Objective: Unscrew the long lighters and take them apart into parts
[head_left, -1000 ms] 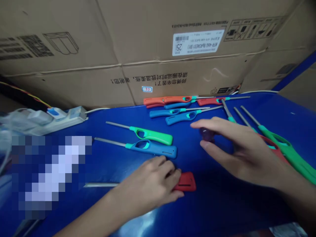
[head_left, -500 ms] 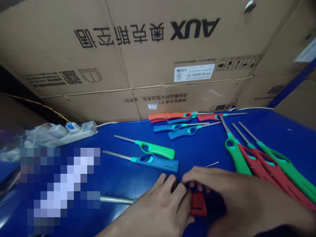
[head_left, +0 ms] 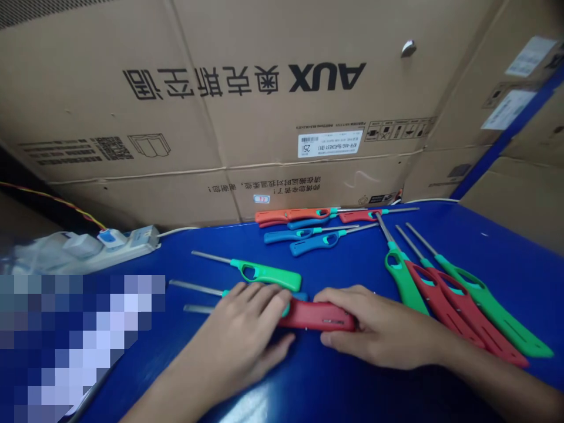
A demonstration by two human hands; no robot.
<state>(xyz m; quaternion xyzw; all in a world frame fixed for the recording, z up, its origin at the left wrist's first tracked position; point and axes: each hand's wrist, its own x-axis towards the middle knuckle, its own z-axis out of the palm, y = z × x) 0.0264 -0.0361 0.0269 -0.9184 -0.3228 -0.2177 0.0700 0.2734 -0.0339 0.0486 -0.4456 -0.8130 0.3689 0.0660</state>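
Both hands are closed on a red gas lighter [head_left: 319, 316] lying crosswise, its metal tube pointing left. My left hand [head_left: 251, 326] wraps over its front part and hides the trigger. My right hand [head_left: 359, 323] grips the rear end of the handle between thumb and fingers. Just behind it a blue gas lighter [head_left: 301, 296] is mostly covered by my left fingers. A bright green gas lighter [head_left: 273, 276] lies beyond that one, its tube also pointing left.
Several blue, red and orange lighters [head_left: 312, 242] lie at the back, by a large cardboard box [head_left: 264, 135]. Red and green lighters [head_left: 458, 305] lie slanted on the right. A plugged-in power strip [head_left: 127, 244] is at the back left. The tabletop [head_left: 352, 388] is blue.
The red lighter has moved away from me, up beside the blue one. My left hand has shifted left and forward onto its front; my right hand now grips its rear end.
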